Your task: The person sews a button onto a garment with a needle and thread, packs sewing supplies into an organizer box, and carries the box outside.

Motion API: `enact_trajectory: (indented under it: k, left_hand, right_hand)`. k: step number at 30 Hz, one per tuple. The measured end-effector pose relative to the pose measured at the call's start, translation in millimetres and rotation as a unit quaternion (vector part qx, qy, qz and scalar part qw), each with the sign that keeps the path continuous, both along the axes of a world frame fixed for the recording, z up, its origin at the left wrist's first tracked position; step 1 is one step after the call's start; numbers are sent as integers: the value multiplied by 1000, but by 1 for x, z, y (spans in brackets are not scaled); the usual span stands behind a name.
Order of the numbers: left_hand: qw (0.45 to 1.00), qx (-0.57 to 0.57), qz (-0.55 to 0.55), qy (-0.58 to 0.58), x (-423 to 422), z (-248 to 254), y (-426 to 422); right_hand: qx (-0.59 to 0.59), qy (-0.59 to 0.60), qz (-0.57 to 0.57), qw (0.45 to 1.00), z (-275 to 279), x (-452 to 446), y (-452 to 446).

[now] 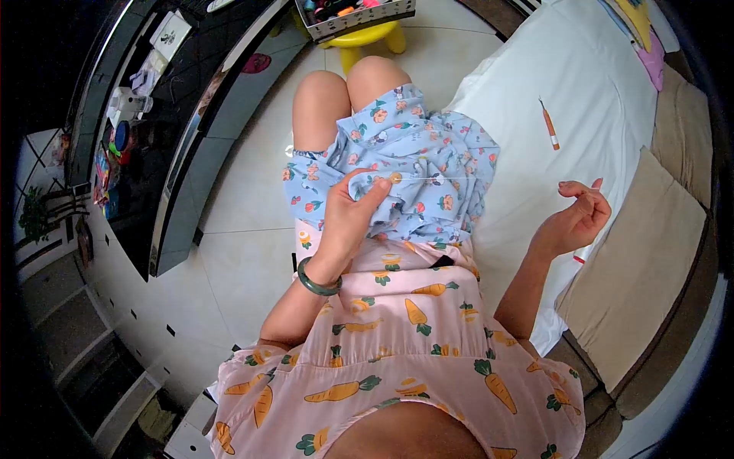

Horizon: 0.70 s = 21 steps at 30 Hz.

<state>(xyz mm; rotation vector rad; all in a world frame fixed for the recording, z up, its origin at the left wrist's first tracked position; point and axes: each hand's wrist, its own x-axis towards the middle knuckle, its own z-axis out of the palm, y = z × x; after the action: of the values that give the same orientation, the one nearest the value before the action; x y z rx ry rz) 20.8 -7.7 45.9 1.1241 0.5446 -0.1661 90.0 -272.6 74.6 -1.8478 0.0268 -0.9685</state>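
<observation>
Blue floral fabric (447, 153) lies bunched over the lap. My left hand (348, 210), with a green bangle on the wrist, pinches a fold of it beside a small yellowish button (395, 177). A thin pale thread (447, 179) stretches taut from near the button toward my right hand (577, 218). That hand is raised over the white cloth at the right, its fingers closed at the thread's far end. Any needle between them is too small to make out. An orange-brown handled tool with a thin dark tip (550, 128) rests on the white cloth (501, 99).
A patterned box (363, 24) of colourful small items sits on a yellow stool (349, 57) ahead. To the left is a dark glossy cabinet (195, 145) with assorted objects on top. Beige sofa cushions (634, 268) line the right side. Folded coloured cloth (650, 57) lies at the upper right.
</observation>
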Motion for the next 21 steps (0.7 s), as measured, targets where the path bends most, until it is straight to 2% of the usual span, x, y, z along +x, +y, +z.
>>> enact_trajectory:
  k: [6, 8, 9, 11, 12, 15, 16, 18, 21]
  left_hand:
    - [1000, 12, 5, 1, -2, -3, 4]
    - [1000, 10, 15, -10, -1, -2, 4]
    - [1000, 11, 14, -10, -1, -2, 3]
    - [999, 37, 10, -16, -1, 0, 1]
    - [999, 37, 7, -16, -1, -1, 0]
    - [998, 57, -4, -9, -1, -3, 0]
    - [997, 80, -7, -16, -1, -1, 0]
    - [994, 104, -10, -23, -1, -1, -1]
    - [994, 104, 8, -28, -2, -1, -3]
  right_hand:
    - [-47, 23, -33, 998, -10, 2, -3]
    - [37, 65, -35, 997, -15, 1, -3]
    - [38, 65, -35, 997, -15, -2, 1]
    - [156, 237, 101, 954, -12, -12, 20]
    - [157, 237, 98, 954, -12, -15, 31]
    - [88, 323, 318, 887, -10, -22, 67]
    - [89, 323, 317, 887, -9, -24, 74]
    - [-112, 256, 364, 889, -7, -29, 84]
    - [-122, 248, 357, 893, -5, -35, 95]
